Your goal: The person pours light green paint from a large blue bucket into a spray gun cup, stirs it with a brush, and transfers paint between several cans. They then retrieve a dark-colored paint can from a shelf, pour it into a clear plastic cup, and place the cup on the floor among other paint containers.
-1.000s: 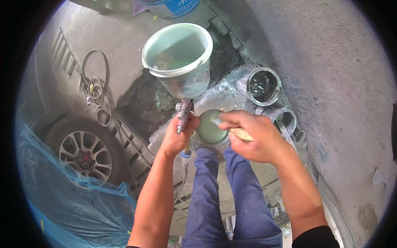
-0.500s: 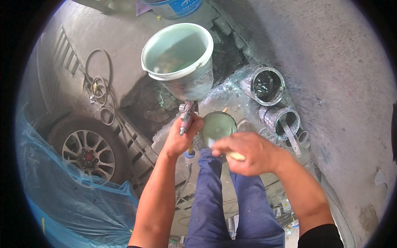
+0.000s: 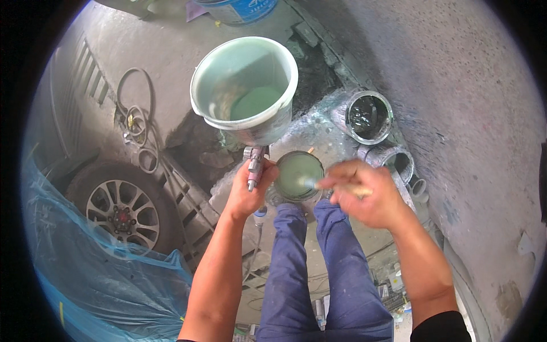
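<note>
My left hand (image 3: 244, 191) is closed around a reddish spray gun (image 3: 254, 169), held upright. A large whitish cup (image 3: 196, 101) sits on top of the gun, with pale green liquid in its bottom. My right hand (image 3: 373, 196) grips a brush (image 3: 358, 190) by its yellowish handle. The brush's pale tip points left, over the right side of an open can (image 3: 288, 197) of green liquid below; I cannot tell whether it touches the liquid. A small wooden stick end (image 3: 311, 150) shows at the can's far rim.
Two metal cans, one with dark liquid (image 3: 348, 117) and one with a stirring stick (image 3: 390, 153), stand on the right by a rough wall (image 3: 467, 102). To the left are a wheel (image 3: 122, 215), blue plastic sheeting (image 3: 108, 285) and a coiled hose (image 3: 137, 128). A blue pail (image 3: 242, 12) stands far off.
The cup has tipped toward me, showing more of the green liquid inside. My right hand has moved right and slightly away from me with the brush. My left hand keeps its grip.
</note>
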A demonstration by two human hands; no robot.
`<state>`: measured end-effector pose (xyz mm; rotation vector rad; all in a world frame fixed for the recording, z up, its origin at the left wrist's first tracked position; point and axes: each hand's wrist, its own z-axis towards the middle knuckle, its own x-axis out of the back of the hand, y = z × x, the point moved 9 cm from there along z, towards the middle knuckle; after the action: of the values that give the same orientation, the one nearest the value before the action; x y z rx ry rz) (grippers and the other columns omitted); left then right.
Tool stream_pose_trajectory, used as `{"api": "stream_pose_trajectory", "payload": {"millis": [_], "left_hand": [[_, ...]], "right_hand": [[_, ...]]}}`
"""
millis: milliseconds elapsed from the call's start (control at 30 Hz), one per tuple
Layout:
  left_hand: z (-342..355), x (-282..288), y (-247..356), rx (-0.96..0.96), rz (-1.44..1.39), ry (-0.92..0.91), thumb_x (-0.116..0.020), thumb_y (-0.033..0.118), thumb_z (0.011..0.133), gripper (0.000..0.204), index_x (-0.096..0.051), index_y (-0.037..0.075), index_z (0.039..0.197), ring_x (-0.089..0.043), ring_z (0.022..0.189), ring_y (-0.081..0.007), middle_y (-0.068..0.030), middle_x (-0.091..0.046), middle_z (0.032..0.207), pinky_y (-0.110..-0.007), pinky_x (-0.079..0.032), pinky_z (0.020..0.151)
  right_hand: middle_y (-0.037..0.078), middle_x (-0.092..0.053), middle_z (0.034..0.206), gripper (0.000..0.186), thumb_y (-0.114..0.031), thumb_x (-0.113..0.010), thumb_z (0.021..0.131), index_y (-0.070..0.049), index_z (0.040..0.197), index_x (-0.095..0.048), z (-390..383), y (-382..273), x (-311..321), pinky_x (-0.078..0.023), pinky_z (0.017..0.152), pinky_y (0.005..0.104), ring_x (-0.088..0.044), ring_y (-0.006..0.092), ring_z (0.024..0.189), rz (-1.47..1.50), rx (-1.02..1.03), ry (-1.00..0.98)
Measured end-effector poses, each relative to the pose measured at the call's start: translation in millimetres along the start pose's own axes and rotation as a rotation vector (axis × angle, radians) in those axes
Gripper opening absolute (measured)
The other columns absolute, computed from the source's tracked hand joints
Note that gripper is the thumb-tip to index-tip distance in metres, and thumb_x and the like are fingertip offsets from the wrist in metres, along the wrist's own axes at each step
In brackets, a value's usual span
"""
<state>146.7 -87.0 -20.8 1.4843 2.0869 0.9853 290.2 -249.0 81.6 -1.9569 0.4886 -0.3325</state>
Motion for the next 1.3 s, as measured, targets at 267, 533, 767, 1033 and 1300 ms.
{"api": "stream_pose_trajectory", "payload": {"millis": [267, 533, 767, 1033, 1300], "left_hand": [[-2, 3, -6, -0.018, -0.012, 0.118, -0.067, 0.012, 0.09, 0.013, -0.06, 0.003, 0.097, -0.054, 0.078, -0.009, 0.0002, -0.06, 0.086, -0.027, -0.046, 0.071], [-2, 0, -10, -0.07, -0.007, 0.149, -0.069, 0.015, 0.091, 0.014, -0.06, 0.003, 0.093, -0.052, 0.073, -0.0086, 0.0008, -0.059, 0.08, -0.026, -0.044, 0.067], [-2, 2, -9, 0.008, 0.066, 0.138, -0.067, 0.016, 0.091, 0.015, -0.059, 0.004, 0.088, -0.049, 0.068, -0.0081, 0.0018, -0.056, 0.075, -0.027, -0.042, 0.062], [-2, 8, -8, 0.073, -0.019, 0.087, -0.064, 0.017, 0.091, 0.016, -0.058, 0.005, 0.083, -0.047, 0.065, -0.0078, 0.0024, -0.052, 0.07, -0.028, -0.039, 0.058], [0, 7, -7, 0.023, -0.049, 0.056, -0.065, 0.015, 0.091, 0.012, -0.06, 0.004, 0.087, -0.049, 0.069, -0.0081, 0.002, -0.055, 0.075, -0.027, -0.041, 0.063]], "right_hand": [[0.017, -0.069, 0.102, 0.028, -0.003, -0.054, 0.092, 0.003, 0.119, -0.05, -13, 31, -12, -0.054, 0.059, 0.0254, -0.068, 0.0148, 0.072, 0.237, -0.291, 0.223], [0.017, -0.07, 0.099, 0.028, -0.004, -0.056, 0.091, 0.001, 0.119, -0.053, 0, 23, -18, -0.057, 0.062, 0.0277, -0.07, 0.0152, 0.074, -0.068, -0.218, 0.221], [0.015, -0.072, 0.096, 0.029, -0.003, -0.061, 0.085, 0.0, 0.113, -0.059, 9, -7, 3, -0.057, 0.073, 0.0317, -0.071, 0.0221, 0.083, -0.275, 0.036, 0.329], [0.015, -0.07, 0.094, 0.026, -0.003, -0.062, 0.08, -0.005, 0.106, -0.063, -14, -19, -27, -0.057, 0.073, 0.0377, -0.069, 0.0322, 0.08, -0.267, 0.306, -0.038], [0.014, -0.066, 0.085, 0.027, -0.002, -0.062, 0.077, -0.005, 0.103, -0.063, -5, -28, -49, -0.053, 0.066, 0.0413, -0.066, 0.0324, 0.075, -0.233, 0.404, -0.181]]}}
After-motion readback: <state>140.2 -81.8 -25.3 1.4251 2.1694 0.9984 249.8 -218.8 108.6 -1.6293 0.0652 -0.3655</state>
